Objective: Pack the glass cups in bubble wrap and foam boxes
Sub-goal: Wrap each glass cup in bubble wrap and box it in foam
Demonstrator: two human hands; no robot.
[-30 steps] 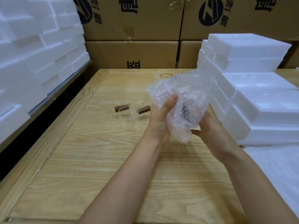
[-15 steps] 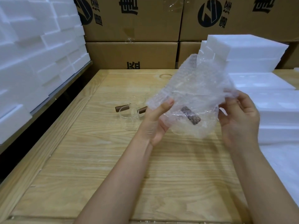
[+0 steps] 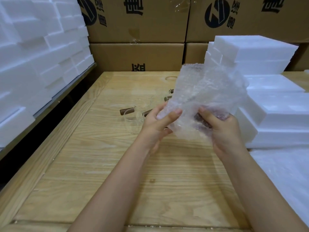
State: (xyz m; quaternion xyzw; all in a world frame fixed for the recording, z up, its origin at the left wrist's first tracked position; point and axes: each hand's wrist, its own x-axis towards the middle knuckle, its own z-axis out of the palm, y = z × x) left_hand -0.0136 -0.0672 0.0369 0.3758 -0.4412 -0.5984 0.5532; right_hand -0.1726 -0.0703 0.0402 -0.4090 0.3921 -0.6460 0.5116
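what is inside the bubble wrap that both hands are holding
Through the bubble wrap a dark brown handle shows, just under the right hand thumb. The glass body it should belong to cannot be made out; the wrap's layers blur it.

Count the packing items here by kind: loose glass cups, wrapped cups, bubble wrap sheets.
Loose clear glass cups, counted by brown wooden handles: 4
Glass cup inside the wrap: 1
Clear bubble wrap sheet: 1
Total: 6
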